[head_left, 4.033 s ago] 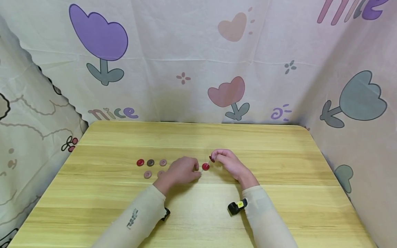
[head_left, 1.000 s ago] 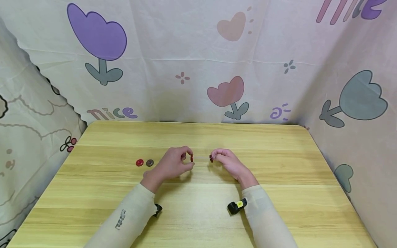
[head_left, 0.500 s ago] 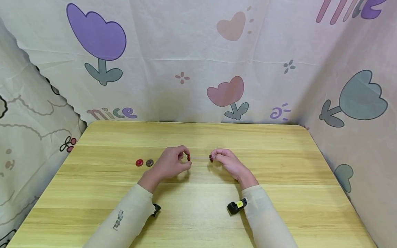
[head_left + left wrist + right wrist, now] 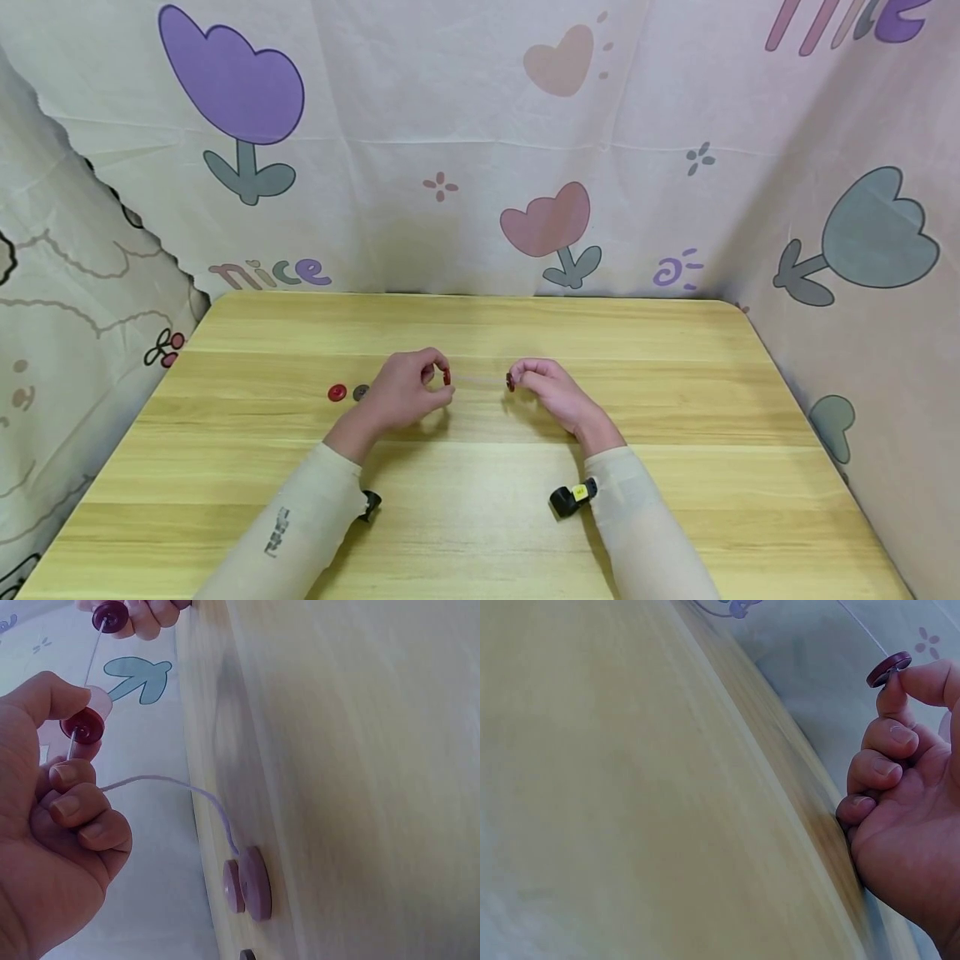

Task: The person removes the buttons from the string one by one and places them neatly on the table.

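Observation:
My left hand [image 4: 405, 390] pinches a red button [image 4: 82, 726] between thumb and forefinger. Its other fingers curl towards the palm, and a pale cord [image 4: 161, 778] passes by them down to the table. Across from it, my right hand [image 4: 551, 387] pinches at a dark red button [image 4: 889, 669] with thumb and forefinger. A thin straight stretch of the cord spans the gap between the two buttons. Behind my left hand, in the left wrist view, pink buttons [image 4: 256, 883] stand out on the table; the hand hides them from the head view.
A loose red button [image 4: 337, 392] and a grey-brown button [image 4: 361, 392], partly covered by my left hand, lie on the wooden table [image 4: 480, 517]. A patterned cloth [image 4: 420, 100] hangs behind it. Black wrist cameras are strapped beside both sleeves.
Four seconds ago the red button hung between the hands. My left hand now holds it and has moved left, lengthening the cord between the buttons. My right hand has stayed almost still.

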The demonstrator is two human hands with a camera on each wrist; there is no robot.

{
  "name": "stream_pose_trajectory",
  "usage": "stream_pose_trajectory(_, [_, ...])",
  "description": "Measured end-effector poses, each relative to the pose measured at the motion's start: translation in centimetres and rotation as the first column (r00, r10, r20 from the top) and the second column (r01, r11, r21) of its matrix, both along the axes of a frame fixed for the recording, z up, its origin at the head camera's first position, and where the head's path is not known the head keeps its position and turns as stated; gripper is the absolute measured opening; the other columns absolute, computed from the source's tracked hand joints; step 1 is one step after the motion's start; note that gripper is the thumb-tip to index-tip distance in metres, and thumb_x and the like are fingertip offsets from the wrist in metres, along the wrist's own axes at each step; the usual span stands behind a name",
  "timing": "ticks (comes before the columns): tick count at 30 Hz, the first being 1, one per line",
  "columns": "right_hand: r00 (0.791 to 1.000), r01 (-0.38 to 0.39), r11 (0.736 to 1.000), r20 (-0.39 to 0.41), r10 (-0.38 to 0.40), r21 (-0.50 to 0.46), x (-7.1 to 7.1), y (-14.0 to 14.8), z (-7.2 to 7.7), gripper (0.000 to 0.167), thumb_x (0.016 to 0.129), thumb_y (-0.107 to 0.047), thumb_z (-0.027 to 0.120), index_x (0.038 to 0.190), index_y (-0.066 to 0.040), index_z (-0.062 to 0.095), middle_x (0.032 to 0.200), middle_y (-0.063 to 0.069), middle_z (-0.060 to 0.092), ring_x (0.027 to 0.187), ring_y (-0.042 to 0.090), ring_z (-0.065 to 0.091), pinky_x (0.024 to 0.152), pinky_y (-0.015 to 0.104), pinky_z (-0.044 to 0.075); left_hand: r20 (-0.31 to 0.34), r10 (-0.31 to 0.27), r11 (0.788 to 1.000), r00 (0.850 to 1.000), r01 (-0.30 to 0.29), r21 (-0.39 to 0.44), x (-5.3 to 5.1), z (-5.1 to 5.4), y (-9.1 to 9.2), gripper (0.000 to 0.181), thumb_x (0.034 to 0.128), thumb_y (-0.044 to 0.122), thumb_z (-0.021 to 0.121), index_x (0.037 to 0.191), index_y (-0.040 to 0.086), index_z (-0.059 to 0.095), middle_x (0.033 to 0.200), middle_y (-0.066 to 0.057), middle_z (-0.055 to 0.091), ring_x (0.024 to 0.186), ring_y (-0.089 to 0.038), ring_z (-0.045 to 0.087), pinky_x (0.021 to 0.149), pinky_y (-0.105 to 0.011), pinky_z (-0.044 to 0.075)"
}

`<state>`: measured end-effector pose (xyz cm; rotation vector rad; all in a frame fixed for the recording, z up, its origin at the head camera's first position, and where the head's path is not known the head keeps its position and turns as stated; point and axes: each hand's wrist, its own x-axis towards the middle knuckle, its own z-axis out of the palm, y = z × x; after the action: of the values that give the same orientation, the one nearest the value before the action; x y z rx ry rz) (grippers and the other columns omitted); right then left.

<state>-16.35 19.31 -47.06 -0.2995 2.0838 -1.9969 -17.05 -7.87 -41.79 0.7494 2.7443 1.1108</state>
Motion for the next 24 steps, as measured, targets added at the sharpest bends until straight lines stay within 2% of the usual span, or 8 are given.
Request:
stream_pose_trajectory(13, [1.0,-0.003,1.0,-0.009,0.004,0.024,-0.1,0.1,0.1,0.014,0.09,-0.004,0.049,0.09,0.0,0.062,0.097,0.009,0.061,0.101,0.026,0.053,0.097,0.041,0.037,-0.036,0.044,0.999,0.998,-0.045,-0.02,-0.5,0.4,-1.7,0.021,0.0829,0.021,0.076,0.099,0.013,0.066,0.062,0.002,0.044,0.054,-0.013,0.039,0.057,-0.033,0.036])
stream_pose_trajectory(17, [1.0,-0.001,0.999,-0.012,0.001,0.037,-0.1,0.1,0.1,0.015,0.091,-0.005,0.049,0.092,0.002,0.062,0.098,0.009,0.061,0.102,0.026,0.053,0.097,0.041,0.037,-0.002,0.064,0.998,0.998,-0.064,-0.014,-0.5,0.5,-2.3,0.022,0.0832,0.021,0.076,0.1,0.012,0.066,0.062,0.001,0.042,0.051,-0.013,0.037,0.055,-0.033,0.036])
stream_pose_trajectory(24, [1.0,0.007,1.0,0.004,-0.008,0.03,0.0,0.1,0.1,0.013,0.091,-0.003,0.049,0.09,0.0,0.062,0.098,0.009,0.061,0.102,0.027,0.053,0.097,0.042,0.037,0.11,0.103,0.994,0.989,-0.106,0.027,-0.4,0.4,-3.4,0.026,0.0842,0.02,0.073,0.106,0.009,0.065,0.064,-0.002,0.037,0.041,-0.011,0.036,0.044,-0.029,0.037])
